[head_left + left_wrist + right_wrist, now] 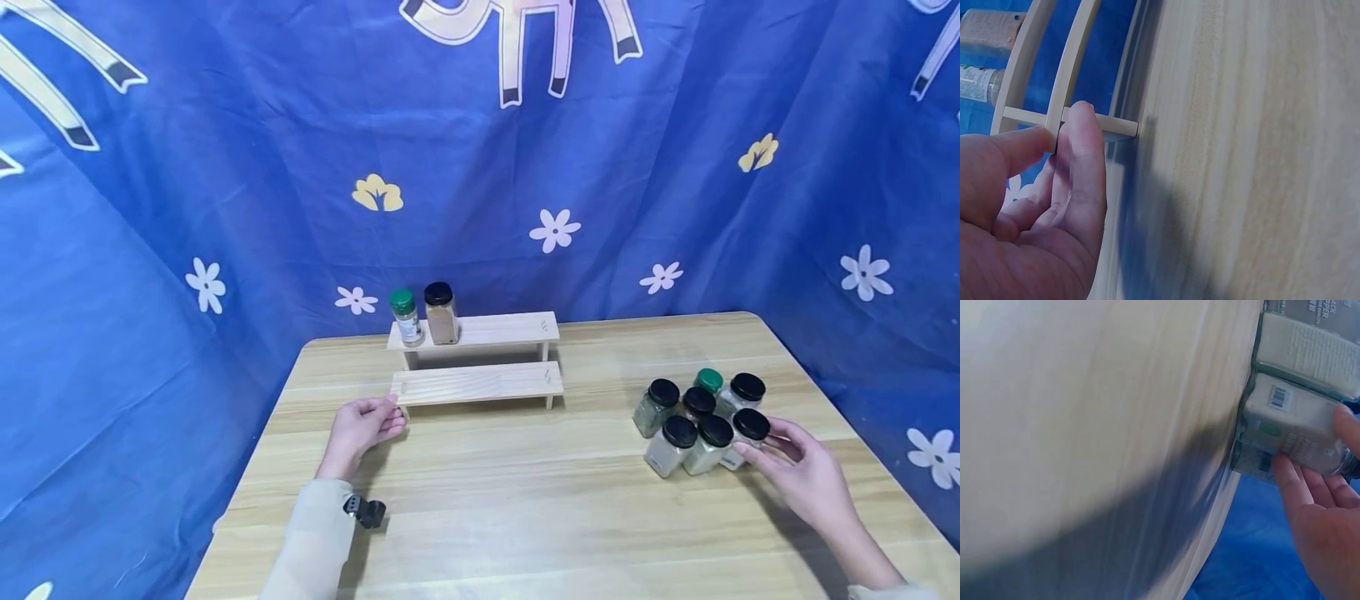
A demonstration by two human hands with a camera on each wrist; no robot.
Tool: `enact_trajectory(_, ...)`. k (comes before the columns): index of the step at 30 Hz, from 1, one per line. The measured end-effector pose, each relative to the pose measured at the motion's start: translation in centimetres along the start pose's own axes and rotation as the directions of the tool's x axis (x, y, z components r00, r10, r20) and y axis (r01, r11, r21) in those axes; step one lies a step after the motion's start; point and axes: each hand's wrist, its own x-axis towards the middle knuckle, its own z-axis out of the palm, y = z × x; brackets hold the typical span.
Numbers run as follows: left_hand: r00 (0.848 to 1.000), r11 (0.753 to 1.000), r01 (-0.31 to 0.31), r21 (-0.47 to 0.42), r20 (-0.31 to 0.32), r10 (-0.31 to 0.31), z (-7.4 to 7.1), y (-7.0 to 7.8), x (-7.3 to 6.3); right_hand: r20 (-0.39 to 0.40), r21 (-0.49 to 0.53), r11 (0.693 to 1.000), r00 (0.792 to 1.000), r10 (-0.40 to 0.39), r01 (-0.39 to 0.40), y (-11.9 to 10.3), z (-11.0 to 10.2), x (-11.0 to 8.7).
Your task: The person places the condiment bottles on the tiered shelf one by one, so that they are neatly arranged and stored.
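Right wrist — hand [1324,522] holds barcoded jar [1291,415] near "PPER" lettering [1312,307].

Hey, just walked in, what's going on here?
A person's left hand pinches the left end of the lower shelf of a pale wooden two-tier rack. Their right hand grips a clear square black-capped jar in a cluster of seven on a light wooden table. A round green-capped jar and a square black-capped jar with brown contents stand on the upper shelf.

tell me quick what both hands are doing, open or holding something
Left hand: closed, pinching the left end of the lower shelf.
Right hand: closed, thumb and fingers around a black-lidded jar.
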Motion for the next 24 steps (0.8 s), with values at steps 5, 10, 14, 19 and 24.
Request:
enact_trajectory(5,1.0,1.0,0.001,-0.001,-0.002,-0.001,-0.1,0.0,0.2,-0.041,-0.018,1.0,0.999,-0.004,0.003,-0.8,-0.8,0.1)
enact_trajectory(10,1.0,1.0,-0.009,-0.002,0.004,0.009,-0.3,0.2,0.4,-0.054,0.002,1.0,0.998,-0.017,0.017,-2.3,-2.1,0.8)
enact_trajectory(14,1.0,1.0,-0.006,0.001,0.0,0.006,-0.3,0.3,0.3,-0.06,0.009,1.0,0.998,-0.022,0.022,-3.6,-3.0,1.3)
enact_trajectory(19,1.0,1.0,0.006,-0.007,-0.001,-0.006,-0.1,0.2,0.0,-0.09,-0.035,0.998,0.995,-0.05,0.047,-5.5,-3.9,1.8)
enact_trajectory(24,1.0,1.0,0.013,-0.007,0.0,-0.013,0.1,0.0,-0.1,-0.112,0.001,0.993,0.987,-0.116,0.116,-7.4,-4.4,2.6)
